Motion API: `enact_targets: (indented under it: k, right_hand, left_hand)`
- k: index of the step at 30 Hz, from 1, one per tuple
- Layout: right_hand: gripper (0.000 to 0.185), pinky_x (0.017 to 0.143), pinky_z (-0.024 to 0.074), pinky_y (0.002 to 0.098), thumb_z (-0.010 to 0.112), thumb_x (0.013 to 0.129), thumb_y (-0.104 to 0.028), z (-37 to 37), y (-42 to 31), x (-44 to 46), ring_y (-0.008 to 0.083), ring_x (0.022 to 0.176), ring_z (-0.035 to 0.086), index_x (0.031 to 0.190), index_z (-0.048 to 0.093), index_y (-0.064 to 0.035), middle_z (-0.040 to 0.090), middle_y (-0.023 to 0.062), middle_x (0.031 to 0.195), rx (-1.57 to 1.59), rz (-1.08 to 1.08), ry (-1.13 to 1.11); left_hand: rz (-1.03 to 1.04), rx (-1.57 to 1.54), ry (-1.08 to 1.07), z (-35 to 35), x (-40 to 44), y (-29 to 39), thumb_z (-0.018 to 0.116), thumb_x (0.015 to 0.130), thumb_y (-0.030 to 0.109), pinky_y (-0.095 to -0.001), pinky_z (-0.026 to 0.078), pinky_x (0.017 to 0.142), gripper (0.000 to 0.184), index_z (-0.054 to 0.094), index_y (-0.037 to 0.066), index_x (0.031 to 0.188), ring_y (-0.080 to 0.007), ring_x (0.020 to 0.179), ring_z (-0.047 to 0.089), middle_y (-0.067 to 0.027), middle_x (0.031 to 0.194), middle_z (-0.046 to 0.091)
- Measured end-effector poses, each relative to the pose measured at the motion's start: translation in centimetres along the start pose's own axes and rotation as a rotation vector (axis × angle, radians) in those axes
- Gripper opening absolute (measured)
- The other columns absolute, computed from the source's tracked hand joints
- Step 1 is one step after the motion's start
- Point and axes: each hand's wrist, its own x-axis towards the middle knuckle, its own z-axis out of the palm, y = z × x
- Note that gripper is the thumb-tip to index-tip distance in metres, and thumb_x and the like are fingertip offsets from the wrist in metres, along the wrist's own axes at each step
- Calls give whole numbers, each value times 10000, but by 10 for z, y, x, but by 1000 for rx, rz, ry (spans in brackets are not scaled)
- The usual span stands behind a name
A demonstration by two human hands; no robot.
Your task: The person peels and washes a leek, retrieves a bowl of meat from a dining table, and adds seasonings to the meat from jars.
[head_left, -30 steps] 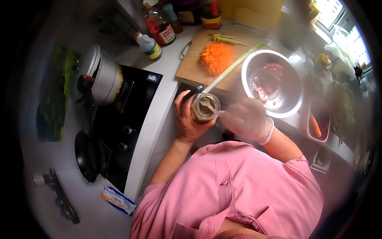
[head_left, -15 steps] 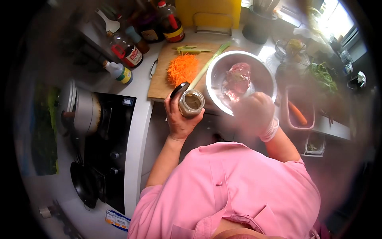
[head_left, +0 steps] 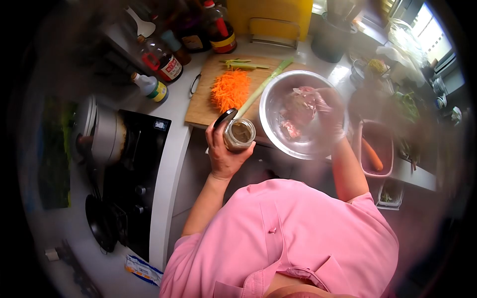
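Note:
My left hand (head_left: 224, 158) is wrapped round a glass jar (head_left: 239, 141) with a brownish content low inside. The jar's mouth is uncovered, and a black lid (head_left: 226, 117) is held at the fingertips beside it. My right hand (head_left: 330, 113), in a thin clear glove, is inside the metal bowl (head_left: 271, 136) at the right side of a piece of raw meat (head_left: 299, 108). Haze and blur hide its fingers, so their grip on the meat cannot be made out. Pale bits lie on the meat.
A cutting board (head_left: 199, 106) bears shredded carrot (head_left: 230, 89) and a green stalk (head_left: 263, 88). Sauce bottles (head_left: 161, 62) stand behind at the left. A pot (head_left: 108, 133) sits by the black stove (head_left: 144, 164). At the right, a pink tub (head_left: 361, 149) holds a carrot (head_left: 372, 156).
My right hand has moved from the bowl's near rim forward into the bowl, to the meat's right side. My left hand keeps the jar and lid in nearly the same place.

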Motion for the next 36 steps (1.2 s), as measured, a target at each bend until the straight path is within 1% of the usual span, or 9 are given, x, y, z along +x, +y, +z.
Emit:
enact_targets:
  k: [1,3,5,7,8,10,15,23,36]
  right_hand:
    - [55,634,474,276,635,812,-12,1,8,-1,139,697,580,834,647,-61,628,27,784,4,-1,-6]
    - [42,651,451,224,615,856,-22,3,16,-1,69,718,546,842,651,-39,610,-5,779,361,360,45]
    - [37,662,440,195,617,863,-28,0,10,0,46,721,535,839,644,-24,605,-7,805,374,347,11]
    - [27,661,441,197,628,858,-27,-1,-17,2,52,730,534,834,638,-18,609,6,832,96,85,-8]
    - [22,661,443,209,640,850,-21,0,-37,2,53,750,543,829,633,-17,610,17,840,326,109,-68]
    - [88,644,456,253,660,777,34,-2,-77,6,119,735,578,839,633,-23,612,52,823,220,-212,-193]
    - [130,507,426,340,697,713,-123,19,-131,-3,219,626,529,825,638,-93,535,43,714,-205,-850,-564]
    - [130,535,429,362,660,702,-174,73,-151,-22,212,667,516,812,619,-120,502,25,755,-228,-884,-797]
    - [279,596,472,359,704,689,-167,124,-190,-38,265,688,564,958,684,-94,569,72,764,314,-722,-896]
  left_hand:
    - [-1,5,2,-1,0,1,848,572,203,-439,431,942,784,461,31,1231,-351,1126,449,-161,1202,489]
    - [-25,4,-5,-2,-1,1,841,572,173,-420,412,956,787,465,54,1254,-320,1138,449,-128,1246,494]
    - [-52,7,-12,-3,-1,2,833,572,142,-400,394,969,796,468,78,1276,-289,1151,448,-95,1291,499]
    - [-22,-19,5,-5,3,3,836,567,142,-400,393,962,794,476,82,1272,-290,1137,455,-86,1286,506]
    - [-14,6,11,-5,2,2,843,553,147,-400,394,956,812,475,86,1274,-290,1123,460,-80,1275,514]
    - [-11,15,14,-8,5,3,844,545,148,-401,395,956,821,473,86,1275,-290,1121,461,-78,1271,516]
    - [26,33,9,-11,3,2,841,565,214,-408,413,966,808,465,54,1262,-316,1134,445,-114,1231,500]
    - [5,45,134,-40,-18,-3,824,515,184,-419,448,930,790,487,61,1219,-348,1101,481,-158,1210,450]
    - [-83,233,318,-108,-69,-2,868,488,181,-442,423,952,846,461,45,1218,-359,1140,458,-178,1230,446]
